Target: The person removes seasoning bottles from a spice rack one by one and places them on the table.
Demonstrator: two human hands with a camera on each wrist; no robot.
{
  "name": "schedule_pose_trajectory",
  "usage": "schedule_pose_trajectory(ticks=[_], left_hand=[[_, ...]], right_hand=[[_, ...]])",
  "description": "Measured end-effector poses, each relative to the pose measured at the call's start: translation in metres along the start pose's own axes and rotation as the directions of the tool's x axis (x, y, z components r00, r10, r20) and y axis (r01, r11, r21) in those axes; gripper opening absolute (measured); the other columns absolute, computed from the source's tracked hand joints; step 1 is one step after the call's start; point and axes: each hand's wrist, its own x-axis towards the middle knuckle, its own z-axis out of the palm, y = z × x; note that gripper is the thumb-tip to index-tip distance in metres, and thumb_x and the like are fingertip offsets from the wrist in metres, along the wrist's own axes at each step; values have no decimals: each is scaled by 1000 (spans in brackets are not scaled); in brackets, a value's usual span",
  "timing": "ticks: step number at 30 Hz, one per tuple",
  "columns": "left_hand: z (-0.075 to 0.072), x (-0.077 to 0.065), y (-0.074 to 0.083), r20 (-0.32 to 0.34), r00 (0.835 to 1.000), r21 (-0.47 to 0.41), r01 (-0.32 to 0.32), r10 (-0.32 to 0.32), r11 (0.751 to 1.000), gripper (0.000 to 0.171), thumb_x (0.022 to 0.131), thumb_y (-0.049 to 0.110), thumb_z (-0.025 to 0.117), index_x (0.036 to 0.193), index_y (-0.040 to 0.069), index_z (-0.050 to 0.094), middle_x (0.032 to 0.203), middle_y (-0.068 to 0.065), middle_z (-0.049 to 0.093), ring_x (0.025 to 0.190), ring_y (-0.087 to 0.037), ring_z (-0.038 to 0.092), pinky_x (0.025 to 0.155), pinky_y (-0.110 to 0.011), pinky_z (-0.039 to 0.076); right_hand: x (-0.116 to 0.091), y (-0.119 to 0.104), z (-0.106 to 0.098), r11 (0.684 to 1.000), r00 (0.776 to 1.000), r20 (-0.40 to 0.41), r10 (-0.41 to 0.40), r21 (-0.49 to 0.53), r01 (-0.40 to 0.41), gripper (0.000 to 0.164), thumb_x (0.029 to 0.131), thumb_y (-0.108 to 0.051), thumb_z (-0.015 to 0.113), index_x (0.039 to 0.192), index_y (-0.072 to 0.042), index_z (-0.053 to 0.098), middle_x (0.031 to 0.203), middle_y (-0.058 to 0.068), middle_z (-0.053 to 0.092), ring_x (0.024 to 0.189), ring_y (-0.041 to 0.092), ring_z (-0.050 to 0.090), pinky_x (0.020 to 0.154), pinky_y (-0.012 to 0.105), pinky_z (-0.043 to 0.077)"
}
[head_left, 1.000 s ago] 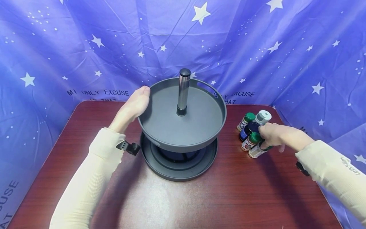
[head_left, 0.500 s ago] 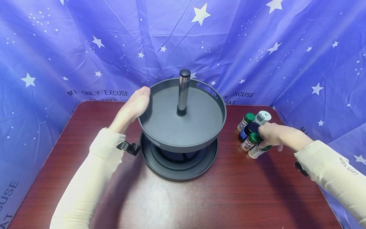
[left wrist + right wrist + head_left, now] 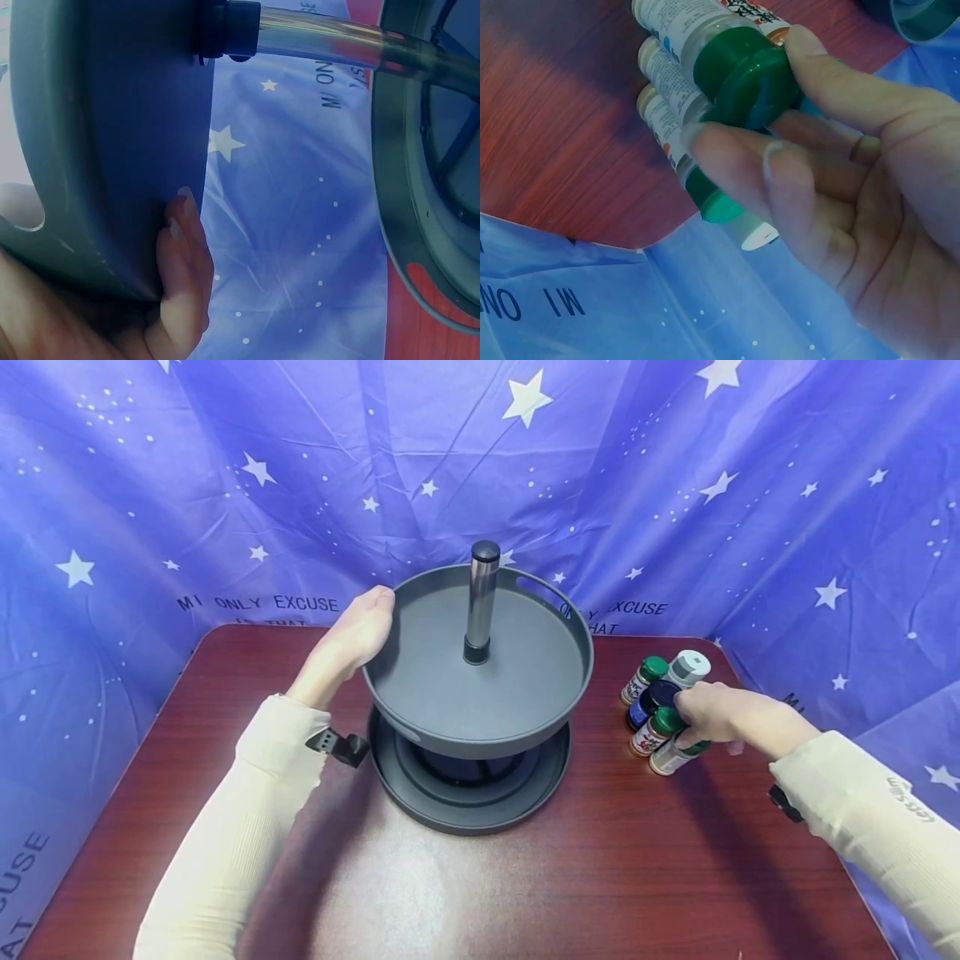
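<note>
A dark grey two-tier rack has an upper round tray (image 3: 442,693), a metal post (image 3: 481,610) and a lower tray (image 3: 468,820). My left hand (image 3: 354,633) grips the upper tray's left rim; in the left wrist view its fingers (image 3: 184,262) curl under the tray's underside. To the right, my right hand (image 3: 712,712) pinches the green cap (image 3: 742,75) of the nearest spice jar (image 3: 667,760) between thumb and fingers. That jar stands on the table, close beside another green-capped spice jar (image 3: 649,739).
Behind these stand a dark-lidded jar (image 3: 651,703), a third green-capped spice jar (image 3: 643,678) and a white-capped bottle (image 3: 688,668), all clustered at the right of the red-brown table (image 3: 585,860). A blue star-patterned curtain (image 3: 300,510) hangs along the back and sides.
</note>
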Motion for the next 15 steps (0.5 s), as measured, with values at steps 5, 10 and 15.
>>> schedule_pose_trajectory(ticks=[5,10,15], left_hand=[[0,1,0,5,1000,-11,3,-3,1000,48,106,26,16,136,-1,42,140,-22,44,131,-32,36,116,-51,29],[-1,-1,1,12,1000,-42,22,-22,999,52,106,31,20,145,0,35,149,-20,39,136,-31,33,118,-50,27],[-1,-1,1,17,999,-58,47,-46,997,59,105,41,21,149,3,31,146,-20,40,134,-31,35,116,-51,29]], right_hand=[[-4,-1,-8,999,999,-2,38,31,-38,32,79,-25,78,72,-4,55,70,10,58,34,18,60,32,30,54],[-7,-4,-16,991,998,-9,63,116,-62,33,84,-27,73,91,2,58,82,22,63,39,17,60,35,32,55],[-11,-4,-14,985,997,-41,62,162,-55,33,89,-28,68,98,2,58,75,16,62,43,16,58,37,32,55]])
